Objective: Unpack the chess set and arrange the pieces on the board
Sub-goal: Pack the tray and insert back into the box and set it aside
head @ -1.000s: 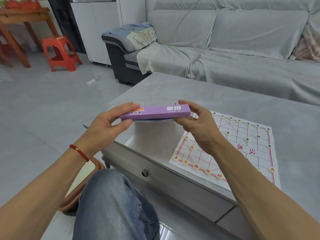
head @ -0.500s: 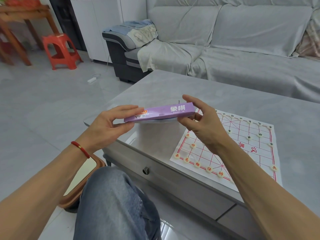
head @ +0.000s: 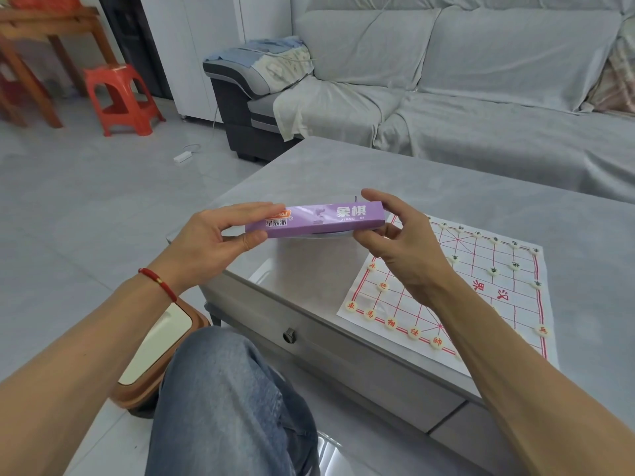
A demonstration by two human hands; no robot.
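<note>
We see a person seated at a grey surface (head: 446,187), holding a flat purple chess box (head: 318,219) level in the air above its near-left corner. The left hand (head: 209,240) pinches the box's 9 o'clock end, fingers flat along the top and thumb pressed beneath. The right hand (head: 403,242) grips the 3 o'clock end, fingers curved over the top edge and thumb under the bottom. A thin pale edge shows just below the box's underside; we cannot tell what it is.

At 3 o'clock from the box, a paper chess board (head: 508,304) with red grid lines lies flat on the surface, partly behind the right forearm. Round cream chess pieces (head: 414,333) sit on its intersections, a row along the near edge, another along the far edge, and a few between.

A red string bracelet (head: 158,281) circles the left wrist. At 6 o'clock we see a knee in blue jeans (head: 226,389). At 12 o'clock a sofa under a grey cover (head: 481,80) runs behind the surface, and at 10 o'clock a red plastic stool (head: 120,97) stands on the tiled floor.
</note>
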